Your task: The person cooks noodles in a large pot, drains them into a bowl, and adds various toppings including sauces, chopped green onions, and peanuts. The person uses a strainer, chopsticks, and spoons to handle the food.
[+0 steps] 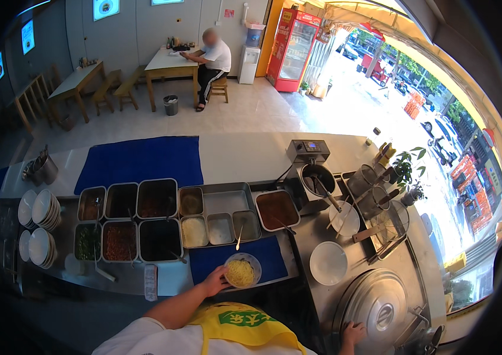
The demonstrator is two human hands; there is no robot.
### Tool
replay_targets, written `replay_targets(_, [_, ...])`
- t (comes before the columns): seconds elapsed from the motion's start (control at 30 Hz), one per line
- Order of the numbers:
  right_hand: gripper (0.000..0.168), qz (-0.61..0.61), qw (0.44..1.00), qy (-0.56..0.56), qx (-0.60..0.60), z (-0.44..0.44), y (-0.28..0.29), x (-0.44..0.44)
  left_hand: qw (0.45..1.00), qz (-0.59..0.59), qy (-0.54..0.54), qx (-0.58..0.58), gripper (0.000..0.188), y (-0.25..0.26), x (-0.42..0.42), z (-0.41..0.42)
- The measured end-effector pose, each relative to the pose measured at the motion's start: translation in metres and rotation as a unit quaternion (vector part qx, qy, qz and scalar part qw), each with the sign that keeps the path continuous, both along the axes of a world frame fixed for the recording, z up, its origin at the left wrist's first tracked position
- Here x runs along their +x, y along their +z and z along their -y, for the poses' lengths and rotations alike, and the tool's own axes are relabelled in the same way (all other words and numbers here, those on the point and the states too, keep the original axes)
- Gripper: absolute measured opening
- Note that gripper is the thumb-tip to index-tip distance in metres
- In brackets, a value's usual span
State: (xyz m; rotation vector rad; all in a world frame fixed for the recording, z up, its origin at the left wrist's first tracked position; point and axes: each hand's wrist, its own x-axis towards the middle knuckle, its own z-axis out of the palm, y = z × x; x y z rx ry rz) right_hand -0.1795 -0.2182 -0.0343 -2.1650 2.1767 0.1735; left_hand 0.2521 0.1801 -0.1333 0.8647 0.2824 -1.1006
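Note:
My left hand [216, 281] grips the rim of a clear bowl [256, 267] that holds yellow noodles [240, 272]. The bowl is over a blue cloth [273, 255] at the counter's front edge. Down at the right, my right hand [354, 333] touches the edge of a large round metal lid [375, 301] that covers a pot; whether its fingers grip the lid cannot be told. Between the lid and the noodle wire strainers stands an empty white bowl [328, 263]. A metal pan of red sauce [277, 209] with a ladle lies beyond the noodles.
Metal food pans [120, 239] line the counter, several with spoons. Stacked white bowls [44, 206] stand at left. A countertop cooker [308, 153], another white bowl [344, 218] with utensils and wire strainers [374, 197] are at right. A seated person [217, 55] is at a far table.

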Motion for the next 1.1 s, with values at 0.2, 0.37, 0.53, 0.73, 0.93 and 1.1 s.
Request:
replay_targets(0.2, [0.076,0.057,0.998,-0.02,0.005,0.007,-0.01,-0.01,1.0,-0.005,-0.02,-0.006,0.055,0.017,0.0,0.009])
replay_targets(0.37, [0.042,0.159,0.956,0.195,-0.151,0.003,0.014,0.073,1.0,-0.004,0.005,-0.021,0.05,0.016,-0.002,0.0])
replay_targets(0.53, [0.036,0.307,0.88,0.35,-0.096,-0.009,0.049,0.201,1.0,0.004,0.018,-0.005,0.047,0.022,-0.009,0.006])
replay_targets(0.73, [0.043,0.265,0.81,0.513,-0.106,0.083,0.067,0.308,0.998,-0.001,0.059,0.017,0.049,0.01,-0.008,0.005])
replay_targets(0.93, [0.071,0.05,0.83,0.555,-0.03,0.182,0.051,0.368,0.991,0.006,0.116,0.065,0.054,0.025,-0.024,0.015])
replay_targets(1.1, [0.068,-0.013,0.784,0.62,-0.008,0.208,0.037,0.401,0.984,0.01,0.151,0.093,0.056,0.01,-0.033,0.014])
